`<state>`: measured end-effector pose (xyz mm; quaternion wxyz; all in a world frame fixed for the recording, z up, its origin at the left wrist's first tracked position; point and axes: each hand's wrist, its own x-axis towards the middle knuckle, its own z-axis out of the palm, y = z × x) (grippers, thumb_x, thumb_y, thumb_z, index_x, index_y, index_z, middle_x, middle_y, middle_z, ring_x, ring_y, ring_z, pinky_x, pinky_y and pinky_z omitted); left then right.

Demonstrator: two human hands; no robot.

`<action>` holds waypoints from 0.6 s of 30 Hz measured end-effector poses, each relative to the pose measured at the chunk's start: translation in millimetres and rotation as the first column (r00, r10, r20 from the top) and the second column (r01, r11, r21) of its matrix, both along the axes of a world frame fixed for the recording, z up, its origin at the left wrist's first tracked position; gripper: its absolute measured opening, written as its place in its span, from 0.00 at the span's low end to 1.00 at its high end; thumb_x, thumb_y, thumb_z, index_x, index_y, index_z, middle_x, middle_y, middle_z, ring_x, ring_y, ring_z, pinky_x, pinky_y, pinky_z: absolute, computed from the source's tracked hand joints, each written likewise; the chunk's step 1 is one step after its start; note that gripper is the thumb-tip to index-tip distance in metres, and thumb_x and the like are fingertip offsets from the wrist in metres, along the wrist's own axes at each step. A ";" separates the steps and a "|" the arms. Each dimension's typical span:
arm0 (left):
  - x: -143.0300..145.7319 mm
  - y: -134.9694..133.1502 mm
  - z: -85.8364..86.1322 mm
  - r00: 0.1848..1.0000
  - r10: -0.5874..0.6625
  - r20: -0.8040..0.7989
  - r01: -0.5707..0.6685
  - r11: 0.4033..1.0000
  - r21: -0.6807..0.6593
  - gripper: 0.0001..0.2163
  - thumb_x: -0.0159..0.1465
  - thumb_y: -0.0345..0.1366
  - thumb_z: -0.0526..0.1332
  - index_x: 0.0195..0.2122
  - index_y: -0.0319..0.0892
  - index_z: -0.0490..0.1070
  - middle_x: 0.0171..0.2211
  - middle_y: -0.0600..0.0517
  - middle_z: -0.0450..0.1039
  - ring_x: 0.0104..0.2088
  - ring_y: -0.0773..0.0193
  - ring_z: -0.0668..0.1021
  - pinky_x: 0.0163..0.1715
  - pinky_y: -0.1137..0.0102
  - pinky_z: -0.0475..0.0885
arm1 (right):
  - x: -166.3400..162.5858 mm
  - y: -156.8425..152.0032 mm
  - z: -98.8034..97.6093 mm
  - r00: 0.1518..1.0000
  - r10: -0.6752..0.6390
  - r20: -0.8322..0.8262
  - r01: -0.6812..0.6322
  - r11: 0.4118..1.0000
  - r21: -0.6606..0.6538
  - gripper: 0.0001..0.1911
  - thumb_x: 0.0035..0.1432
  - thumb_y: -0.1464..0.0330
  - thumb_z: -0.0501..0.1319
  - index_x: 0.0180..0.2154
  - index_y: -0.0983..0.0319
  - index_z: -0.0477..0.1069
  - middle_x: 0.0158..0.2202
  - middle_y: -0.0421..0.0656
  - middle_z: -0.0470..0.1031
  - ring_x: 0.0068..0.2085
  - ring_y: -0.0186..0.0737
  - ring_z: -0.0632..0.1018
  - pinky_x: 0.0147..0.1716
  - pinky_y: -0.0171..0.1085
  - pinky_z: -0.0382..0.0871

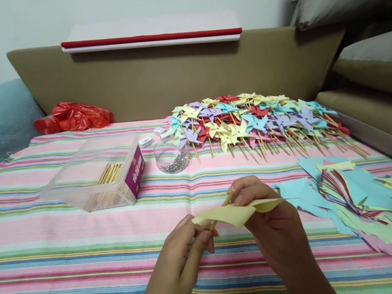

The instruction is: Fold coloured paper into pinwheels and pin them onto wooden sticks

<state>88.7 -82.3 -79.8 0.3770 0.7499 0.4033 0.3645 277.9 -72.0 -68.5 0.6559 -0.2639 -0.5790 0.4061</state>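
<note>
In front of me, my left hand (182,254) pinches a thin wooden stick (228,198) near its lower end. My right hand (275,229) grips a pale yellow paper pinwheel (233,215) from the right, fingertips close to its middle and beside the stick's upper end. The stick runs slantwise across the paper; whether a pin joins the two is too small to tell. Beyond my hands, a round clear tub (172,158) holds small silvery pins. Left of it lies a clear plastic box (72,170) with a purple label and several wooden sticks (110,174) inside.
Many finished pinwheels (241,129) on sticks lie heaped at the back right. Cut coloured paper sheets (372,188) are piled at the right. Small white boxes (146,142) sit behind the tub. A red plastic bag (76,117) rests at the back left on the striped cloth (69,268).
</note>
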 end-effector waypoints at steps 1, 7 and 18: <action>0.3 0.0 0.7 1.000 -0.001 -0.003 0.001 1.000 -0.005 0.13 0.75 0.37 0.50 0.34 0.44 0.69 0.33 0.54 0.72 0.34 0.65 0.74 0.35 0.72 0.66 | 0.0 0.3 -0.1 1.000 0.004 -0.001 -0.004 1.000 -0.002 0.08 0.65 0.72 0.64 0.41 0.53 0.77 0.44 0.42 0.70 0.46 0.40 0.74 0.44 0.39 0.71; -1.3 0.1 -0.2 1.000 0.011 -0.022 -0.011 0.999 0.033 0.12 0.75 0.37 0.50 0.35 0.45 0.68 0.32 0.53 0.71 0.33 0.65 0.74 0.34 0.71 0.67 | -0.1 1.0 1.1 1.000 0.021 0.006 -0.021 1.000 -0.008 0.08 0.65 0.72 0.64 0.41 0.52 0.77 0.43 0.42 0.70 0.47 0.40 0.73 0.44 0.39 0.71; -2.4 -1.3 -3.1 0.999 0.051 0.008 -0.051 0.993 0.109 0.10 0.74 0.34 0.52 0.35 0.47 0.68 0.32 0.56 0.71 0.32 0.66 0.74 0.34 0.72 0.66 | 0.9 -0.2 -1.2 0.999 0.053 -0.009 -0.054 0.997 -0.048 0.05 0.65 0.69 0.64 0.40 0.52 0.77 0.43 0.43 0.71 0.42 0.41 0.76 0.40 0.40 0.73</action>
